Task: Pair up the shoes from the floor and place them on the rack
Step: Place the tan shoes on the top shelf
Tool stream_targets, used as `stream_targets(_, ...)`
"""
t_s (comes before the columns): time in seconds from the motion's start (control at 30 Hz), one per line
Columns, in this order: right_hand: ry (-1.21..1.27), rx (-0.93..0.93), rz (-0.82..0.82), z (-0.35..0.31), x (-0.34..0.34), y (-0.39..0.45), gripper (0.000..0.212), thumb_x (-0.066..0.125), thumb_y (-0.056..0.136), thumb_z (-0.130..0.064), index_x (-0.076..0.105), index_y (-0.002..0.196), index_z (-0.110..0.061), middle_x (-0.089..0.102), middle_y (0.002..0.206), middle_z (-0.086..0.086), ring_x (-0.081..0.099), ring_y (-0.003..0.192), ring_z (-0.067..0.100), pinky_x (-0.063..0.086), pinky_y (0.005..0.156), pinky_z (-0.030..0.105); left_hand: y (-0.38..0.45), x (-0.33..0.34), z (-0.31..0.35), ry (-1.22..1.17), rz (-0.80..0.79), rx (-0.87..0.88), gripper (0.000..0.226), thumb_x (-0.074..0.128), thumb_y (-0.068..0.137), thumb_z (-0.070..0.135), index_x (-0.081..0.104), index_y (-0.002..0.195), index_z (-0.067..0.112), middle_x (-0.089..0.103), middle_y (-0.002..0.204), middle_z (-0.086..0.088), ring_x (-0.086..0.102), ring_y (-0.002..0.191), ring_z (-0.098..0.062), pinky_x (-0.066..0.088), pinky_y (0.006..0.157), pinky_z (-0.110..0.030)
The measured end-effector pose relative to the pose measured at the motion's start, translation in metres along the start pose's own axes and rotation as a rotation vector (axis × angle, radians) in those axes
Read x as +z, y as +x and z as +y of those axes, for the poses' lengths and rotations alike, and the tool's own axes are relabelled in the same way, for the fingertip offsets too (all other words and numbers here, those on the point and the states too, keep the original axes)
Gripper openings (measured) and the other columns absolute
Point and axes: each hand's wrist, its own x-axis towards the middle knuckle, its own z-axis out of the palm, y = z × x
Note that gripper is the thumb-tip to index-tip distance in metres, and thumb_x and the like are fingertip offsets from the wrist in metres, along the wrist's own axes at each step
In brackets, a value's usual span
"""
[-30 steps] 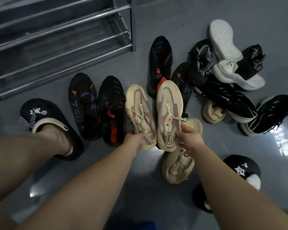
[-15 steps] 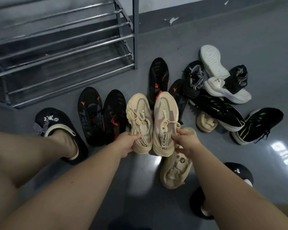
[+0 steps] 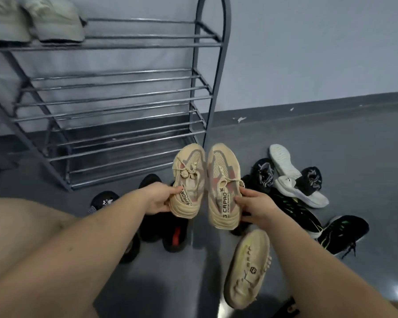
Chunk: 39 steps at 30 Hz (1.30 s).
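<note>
The left hand (image 3: 157,199) grips the heel of one beige sneaker (image 3: 187,180) and the right hand (image 3: 254,206) grips the heel of its mate (image 3: 223,184), fingers curled round each. A second ago both shoes lay on the floor (image 3: 285,134) among the others; now they are lifted, toes pointing away, side by side and almost touching, in front of the rack (image 3: 124,106) beyond the hands. That makes the pair matched, I judge, with only the placing left. A pale pair (image 3: 35,19), blurred, seems to sit on the top shelf. Below the right hand lies a cream slipper (image 3: 247,269); to its right, black and white sneakers (image 3: 296,191) remain unsorted.
</note>
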Motion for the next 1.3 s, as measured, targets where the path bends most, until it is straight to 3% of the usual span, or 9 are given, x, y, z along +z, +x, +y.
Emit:
stream_targets(0.1, -0.047, -0.063, -0.017, -0.032, 0.02, -0.012, 0.04, 0.054, 0.092, -0.004, 0.056, 0.13, -0.017, 0.065, 0.087, 0.005, 0.058, 0.07, 0.017, 0.048, 0.058, 0.029, -0.027, -0.023, 0.033, 0.015, 0.004, 0.055, 0.018, 0.049, 0.096, 0.019, 0.062, 0.09, 0.008, 0.072, 0.071, 0.001, 0.067, 0.066, -0.01, 0.057, 0.056, -0.022)
stream_targets(0.2, -0.051, -0.11, -0.049, -0.064, 0.045, -0.023, 0.038, 0.054, 0.093, -0.004, 0.055, 0.129, -0.015, 0.063, 0.077, 0.003, 0.055, 0.065, 0.016, 0.051, 0.064, 0.032, -0.054, -0.049, 0.057, 0.023, 0.008, 0.109, 0.018, 0.049, 0.096, 0.019, 0.062, 0.088, 0.008, 0.072, 0.06, 0.003, 0.068, 0.052, -0.007, 0.057, 0.051, -0.021)
stream_targets(0.43, -0.072, -0.208, -0.129, -0.131, 0.096, -0.037, 0.032, 0.053, 0.093, -0.006, 0.058, 0.122, -0.018, 0.065, 0.084, 0.002, 0.059, 0.073, 0.017, 0.052, 0.074, 0.039, -0.104, -0.09, 0.097, 0.002, 0.04, 0.183, 0.019, 0.048, 0.097, 0.018, 0.061, 0.086, 0.008, 0.068, 0.07, -0.001, 0.061, 0.072, -0.013, 0.058, 0.052, -0.022)
stream_targets(0.67, -0.144, -0.27, -0.124, -0.195, 0.1, -0.055, 0.016, 0.053, 0.094, -0.007, 0.063, 0.103, -0.017, 0.064, 0.082, 0.003, 0.058, 0.073, 0.017, 0.053, 0.064, 0.036, -0.138, -0.101, 0.144, 0.055, 0.03, 0.281, 0.022, 0.046, 0.097, 0.021, 0.06, 0.085, 0.008, 0.066, 0.077, -0.002, 0.062, 0.069, -0.012, 0.058, 0.055, -0.023)
stream_targets(0.8, -0.202, -0.283, -0.129, -0.224, 0.087, -0.064, 0.023, 0.052, 0.095, -0.011, 0.061, 0.116, -0.018, 0.065, 0.086, 0.002, 0.06, 0.074, 0.017, 0.056, 0.052, 0.028, -0.149, -0.096, 0.162, 0.039, -0.006, 0.313, 0.02, 0.048, 0.096, 0.02, 0.061, 0.089, 0.007, 0.064, 0.083, -0.004, 0.062, 0.071, -0.014, 0.058, 0.052, -0.024)
stream_targets(0.9, -0.235, -0.304, -0.122, -0.241, 0.08, -0.078, 0.017, 0.049, 0.096, -0.012, 0.062, 0.106, -0.017, 0.065, 0.087, 0.003, 0.062, 0.074, 0.017, 0.059, 0.053, 0.03, -0.157, -0.089, 0.174, 0.035, -0.028, 0.341, 0.022, 0.047, 0.096, 0.021, 0.061, 0.087, 0.007, 0.065, 0.079, -0.004, 0.067, 0.061, -0.012, 0.059, 0.055, -0.026)
stream_targets(0.97, -0.24, -0.329, -0.117, -0.251, 0.078, -0.087, 0.016, 0.047, 0.097, -0.011, 0.061, 0.101, -0.017, 0.065, 0.085, 0.003, 0.062, 0.073, 0.017, 0.058, 0.056, 0.032, -0.166, -0.085, 0.184, 0.056, -0.034, 0.367, 0.024, 0.047, 0.097, 0.023, 0.061, 0.085, 0.008, 0.066, 0.076, -0.003, 0.066, 0.064, -0.012, 0.059, 0.057, -0.025)
stream_targets(1.1, -0.248, -0.355, -0.11, -0.267, 0.076, -0.101, 0.017, 0.046, 0.097, -0.01, 0.06, 0.107, -0.014, 0.065, 0.085, 0.003, 0.063, 0.074, 0.017, 0.058, 0.048, 0.029, -0.184, -0.08, 0.204, 0.042, -0.031, 0.421, 0.023, 0.046, 0.097, 0.022, 0.061, 0.087, 0.007, 0.066, 0.08, -0.005, 0.062, 0.076, -0.016, 0.059, 0.058, -0.028)
stream_targets(1.3, -0.22, -0.379, -0.098, -0.28, 0.082, -0.107, 0.022, 0.048, 0.097, -0.01, 0.059, 0.116, -0.011, 0.066, 0.087, 0.006, 0.064, 0.075, 0.019, 0.06, 0.06, 0.035, -0.197, -0.071, 0.228, 0.039, 0.023, 0.464, 0.023, 0.046, 0.098, 0.022, 0.058, 0.085, 0.007, 0.061, 0.082, -0.004, 0.059, 0.075, -0.015, 0.058, 0.055, -0.03)
